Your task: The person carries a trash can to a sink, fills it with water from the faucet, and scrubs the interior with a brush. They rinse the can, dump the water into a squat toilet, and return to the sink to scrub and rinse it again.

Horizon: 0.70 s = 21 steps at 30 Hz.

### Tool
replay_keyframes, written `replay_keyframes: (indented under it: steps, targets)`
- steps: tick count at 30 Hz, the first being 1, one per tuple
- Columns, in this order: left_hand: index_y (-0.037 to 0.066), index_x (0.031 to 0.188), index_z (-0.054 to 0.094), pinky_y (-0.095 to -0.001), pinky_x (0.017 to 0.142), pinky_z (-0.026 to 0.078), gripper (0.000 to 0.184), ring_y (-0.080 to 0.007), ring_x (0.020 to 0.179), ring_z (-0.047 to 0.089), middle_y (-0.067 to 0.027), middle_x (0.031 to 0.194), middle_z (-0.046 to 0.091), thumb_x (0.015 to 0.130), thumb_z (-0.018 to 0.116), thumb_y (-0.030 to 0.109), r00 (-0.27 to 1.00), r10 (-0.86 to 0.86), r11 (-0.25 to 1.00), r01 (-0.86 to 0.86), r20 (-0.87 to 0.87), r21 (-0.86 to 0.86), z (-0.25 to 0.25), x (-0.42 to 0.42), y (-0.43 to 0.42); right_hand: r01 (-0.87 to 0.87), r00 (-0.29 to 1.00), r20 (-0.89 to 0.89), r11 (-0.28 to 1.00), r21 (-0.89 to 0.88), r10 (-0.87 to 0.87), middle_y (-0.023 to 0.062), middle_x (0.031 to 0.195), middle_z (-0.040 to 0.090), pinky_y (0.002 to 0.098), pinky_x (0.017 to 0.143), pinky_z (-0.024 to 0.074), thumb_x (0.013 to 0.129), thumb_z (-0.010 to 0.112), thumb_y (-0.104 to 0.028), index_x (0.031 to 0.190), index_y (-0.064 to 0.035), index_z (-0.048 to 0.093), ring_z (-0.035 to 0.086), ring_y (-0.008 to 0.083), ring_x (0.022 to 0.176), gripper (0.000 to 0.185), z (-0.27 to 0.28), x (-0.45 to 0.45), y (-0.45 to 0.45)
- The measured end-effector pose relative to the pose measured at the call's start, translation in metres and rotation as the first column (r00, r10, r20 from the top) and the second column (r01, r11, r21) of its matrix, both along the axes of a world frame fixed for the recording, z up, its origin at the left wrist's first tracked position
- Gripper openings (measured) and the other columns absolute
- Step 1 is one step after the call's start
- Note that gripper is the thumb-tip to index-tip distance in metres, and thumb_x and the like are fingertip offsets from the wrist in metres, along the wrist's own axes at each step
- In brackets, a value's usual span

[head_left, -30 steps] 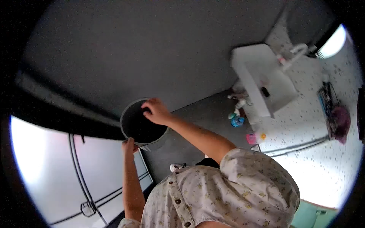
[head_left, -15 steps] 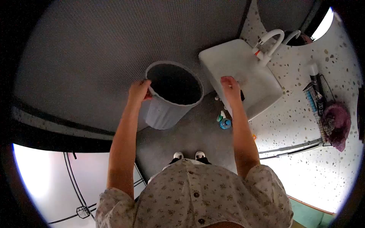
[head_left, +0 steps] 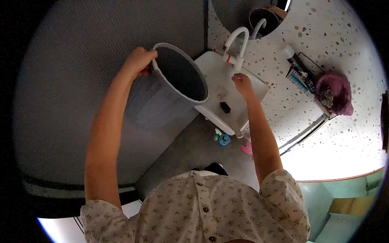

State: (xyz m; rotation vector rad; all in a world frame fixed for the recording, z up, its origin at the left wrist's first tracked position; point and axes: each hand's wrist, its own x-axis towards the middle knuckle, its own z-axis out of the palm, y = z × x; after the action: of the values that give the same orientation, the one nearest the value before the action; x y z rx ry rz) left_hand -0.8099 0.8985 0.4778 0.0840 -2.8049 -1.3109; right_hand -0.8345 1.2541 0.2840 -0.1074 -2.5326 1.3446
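My left hand (head_left: 139,62) is closed around the rim of a tall grey bin (head_left: 164,97), on the side away from the sink. The bin hangs tilted beside the white sink (head_left: 210,87), its dark mouth facing up and to the right. Over the right part of the basin is my right hand (head_left: 243,86), just below the white curved faucet (head_left: 244,46) and apart from it. Its fingers are curled in; whether they hold anything cannot be made out. A small black object (head_left: 225,107) lies in the basin.
A wire basket (head_left: 310,94) with bottles and a purple mesh item (head_left: 340,93) is on the speckled wall. Under the sink stand a blue bottle (head_left: 224,140) and something pink (head_left: 247,147). A mirror (head_left: 231,16) is above the faucet; a dark textured wall (head_left: 101,48) stands left.
The bin has come up and tilted towards the sink in my left hand. My right hand has moved deeper over the basin, nearer the faucet. The view has turned to the right.
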Motion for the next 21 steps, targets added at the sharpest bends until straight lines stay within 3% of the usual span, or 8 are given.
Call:
replay_keyframes:
  steps: [5,7,11,13,16,18,19,21]
  targets:
    - [-0.001,0.075,0.061,-0.0314,0.049,0.045,0.024,-0.0188,0.055,0.053,-0.0090,0.064,0.053,0.078,0.058,0.022,1.000,0.010,1.000,-0.010,0.008,-0.012,0.027,-0.029,0.052,-0.063,0.998,0.002,0.991,-0.116,0.064,0.0200,0.105,0.060,0.0374,0.082,0.0466,0.085,0.057,-0.022,0.108,-0.0003,0.057,0.059,0.0295,0.097,0.032,-0.008,-0.068,0.029]
    - [-0.002,0.076,0.061,-0.0324,0.050,0.046,0.024,-0.0193,0.057,0.054,-0.0099,0.066,0.054,0.077,0.058,0.022,1.000,0.001,1.000,-0.001,0.013,-0.025,0.026,-0.046,0.067,-0.076,0.997,0.018,0.978,0.194,0.074,0.0200,0.104,0.060,0.0366,0.073,0.0502,0.086,0.055,-0.019,0.112,0.0007,0.054,0.063,0.0269,0.084,0.033,0.001,-0.094,0.028]
    - [-0.006,0.074,0.062,-0.0338,0.050,0.048,0.028,-0.0223,0.056,0.057,-0.0139,0.065,0.057,0.075,0.058,0.022,1.000,-0.011,1.000,0.011,-0.019,-0.029,0.022,-0.062,0.091,-0.159,0.981,0.138,0.972,0.174,0.136,0.0223,0.105,0.058,0.0364,0.063,0.0523,0.086,0.054,-0.015,0.119,0.0012,0.050,0.064,0.0256,0.071,0.037,0.029,-0.137,0.024]
    - [-0.007,0.073,0.062,-0.0335,0.049,0.048,0.029,-0.0231,0.054,0.058,-0.0147,0.064,0.057,0.074,0.058,0.022,0.999,0.007,0.998,-0.010,-0.048,-0.064,0.019,-0.070,0.098,-0.166,0.972,0.127,0.963,-0.214,0.196,0.0241,0.104,0.057,0.0349,0.058,0.0525,0.087,0.053,-0.013,0.123,0.0009,0.047,0.062,0.0244,0.062,0.039,0.012,-0.177,0.020]
    - [-0.008,0.072,0.062,-0.0334,0.047,0.048,0.032,-0.0236,0.050,0.058,-0.0150,0.062,0.058,0.073,0.058,0.023,0.998,0.027,0.997,-0.031,-0.055,-0.071,0.010,-0.083,0.105,-0.186,0.923,0.269,0.931,-0.315,0.276,0.0259,0.109,0.054,0.0386,0.058,0.0530,0.087,0.053,-0.012,0.128,-0.0004,0.042,0.061,0.0250,0.062,0.045,0.002,-0.222,0.018]
    - [-0.007,0.071,0.062,-0.0336,0.047,0.048,0.033,-0.0226,0.049,0.059,-0.0138,0.060,0.058,0.073,0.057,0.025,0.999,0.038,0.998,-0.038,-0.017,-0.057,0.012,-0.082,0.109,-0.351,0.936,0.044,0.919,0.181,0.349,0.0221,0.097,0.059,0.0374,0.051,0.0499,0.088,0.052,-0.017,0.130,-0.0005,0.039,0.061,0.0253,0.060,0.047,-0.038,-0.265,0.023]
    - [-0.007,0.069,0.063,-0.0338,0.047,0.048,0.035,-0.0227,0.047,0.059,-0.0140,0.059,0.059,0.073,0.056,0.027,0.996,0.070,0.995,-0.073,-0.050,-0.063,0.012,-0.080,0.113,-0.420,0.907,0.093,0.866,0.272,0.411,0.0185,0.087,0.058,0.0356,0.048,0.0473,0.089,0.050,-0.019,0.128,-0.0016,0.041,0.060,0.0250,0.059,0.044,-0.045,-0.273,0.023]
    - [-0.007,0.068,0.062,-0.0341,0.047,0.048,0.035,-0.0234,0.047,0.059,-0.0146,0.058,0.059,0.073,0.057,0.028,0.997,0.065,0.995,-0.068,-0.042,-0.068,0.008,-0.085,0.111,-0.322,0.928,0.172,0.944,-0.080,0.331,0.0134,0.073,0.055,0.0321,0.046,0.0428,0.089,0.048,-0.024,0.123,-0.0025,0.045,0.057,0.0226,0.055,0.040,-0.051,-0.273,0.019]
